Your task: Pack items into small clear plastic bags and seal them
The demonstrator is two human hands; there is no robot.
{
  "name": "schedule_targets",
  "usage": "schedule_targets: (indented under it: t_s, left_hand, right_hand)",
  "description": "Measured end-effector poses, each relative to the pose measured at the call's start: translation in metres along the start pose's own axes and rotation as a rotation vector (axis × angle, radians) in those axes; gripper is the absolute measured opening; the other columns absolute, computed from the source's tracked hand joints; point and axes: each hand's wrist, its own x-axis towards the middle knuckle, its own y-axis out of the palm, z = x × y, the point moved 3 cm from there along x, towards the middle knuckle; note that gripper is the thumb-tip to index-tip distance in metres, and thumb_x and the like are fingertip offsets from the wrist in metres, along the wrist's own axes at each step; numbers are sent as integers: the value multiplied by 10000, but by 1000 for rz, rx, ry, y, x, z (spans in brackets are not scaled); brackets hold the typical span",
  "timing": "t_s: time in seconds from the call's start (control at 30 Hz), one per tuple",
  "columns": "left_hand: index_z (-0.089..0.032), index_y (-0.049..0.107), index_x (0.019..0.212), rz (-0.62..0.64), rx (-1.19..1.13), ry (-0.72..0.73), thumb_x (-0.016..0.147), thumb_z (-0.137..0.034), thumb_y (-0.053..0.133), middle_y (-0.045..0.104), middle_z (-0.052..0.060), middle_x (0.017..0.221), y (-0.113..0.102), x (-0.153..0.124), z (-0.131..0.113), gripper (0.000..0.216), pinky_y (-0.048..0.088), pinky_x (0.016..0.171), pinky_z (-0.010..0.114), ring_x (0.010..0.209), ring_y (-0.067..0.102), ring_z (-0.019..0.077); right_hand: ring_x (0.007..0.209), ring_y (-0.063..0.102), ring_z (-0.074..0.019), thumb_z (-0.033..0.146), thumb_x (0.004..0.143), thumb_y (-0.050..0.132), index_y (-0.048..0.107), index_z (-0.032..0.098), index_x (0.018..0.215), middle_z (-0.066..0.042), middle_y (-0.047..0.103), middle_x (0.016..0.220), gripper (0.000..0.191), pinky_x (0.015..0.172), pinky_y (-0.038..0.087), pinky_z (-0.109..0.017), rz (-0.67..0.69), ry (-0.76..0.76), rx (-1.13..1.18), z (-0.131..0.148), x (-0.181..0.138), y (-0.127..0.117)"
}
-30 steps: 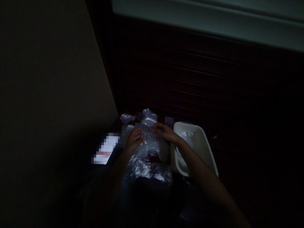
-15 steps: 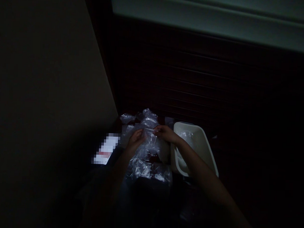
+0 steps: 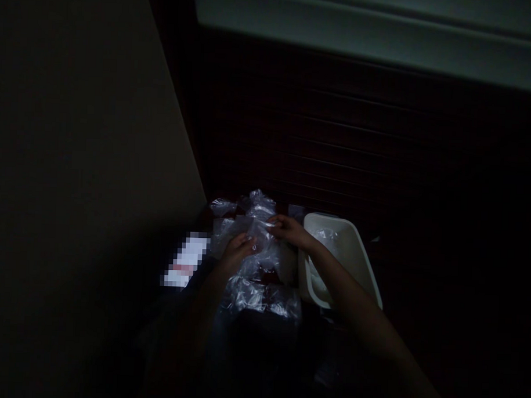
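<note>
- Film [image 3: 256,228], clear and thin, spans the gap between both hands, above crumpled plastic [image 3: 250,292].
- Right hand [image 3: 288,232]: thumb and fingers look pinched on its edge.
- Left hand [image 3: 237,250]: fingers curled at near side; too dim to tell whether they grip.
- Judgement: light fingertip pinch, slow even pull; thin film likely clings or tears.
- Pale tub [image 3: 350,223] just right, plastic inside; forearm crosses it, so elbow best lifted.

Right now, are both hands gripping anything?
Left hand: curled at clear plastic film; too dark to tell.
Right hand: curled at that film; also unclear.
</note>
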Motion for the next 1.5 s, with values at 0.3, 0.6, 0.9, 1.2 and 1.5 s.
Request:
schedule_targets:
  t_s: [0.3,0.6,0.9,1.2,1.5]
  left_hand:
    - [-126,636,835,-16,64,36,606,-312,746,659,60,820,-1,2,0,315,492,656,274,707,605,159]
    - [-125,637,783,-75,84,33,529,-344,778,657,54,768,2,-2,-6,364,493,611,261,662,608,154]
    - [-134,646,791,-25,91,41,543,-357,766,662,75,795,6,-3,-6,354,503,643,288,681,610,167]
    - [-155,611,847,-129,171,153,620,-359,712,627,34,837,-17,-2,-13,321,493,691,266,715,612,144]
    - [-144,594,883,-131,110,175,592,-384,732,663,61,873,-21,-2,-9,402,487,782,335,757,644,175]
  right_hand:
    - [566,512,-79,441,619,692,602,129,874,-1,593,694,413,531,412,-202,23,-15,-162,2,-1,2]
    - [505,483,-76,435,632,677,613,121,783,21,560,597,353,499,396,-204,75,-20,-225,-5,2,-1]
    - [534,489,-93,452,636,664,619,115,783,16,562,609,371,527,387,-217,133,-36,-274,-2,0,0]
    - [522,490,-92,434,635,651,592,121,714,14,550,606,328,511,391,-213,15,-59,-315,-3,7,2]
    - [519,449,-81,358,665,602,573,125,658,25,512,556,235,499,345,-200,-93,-68,-448,2,12,-15]
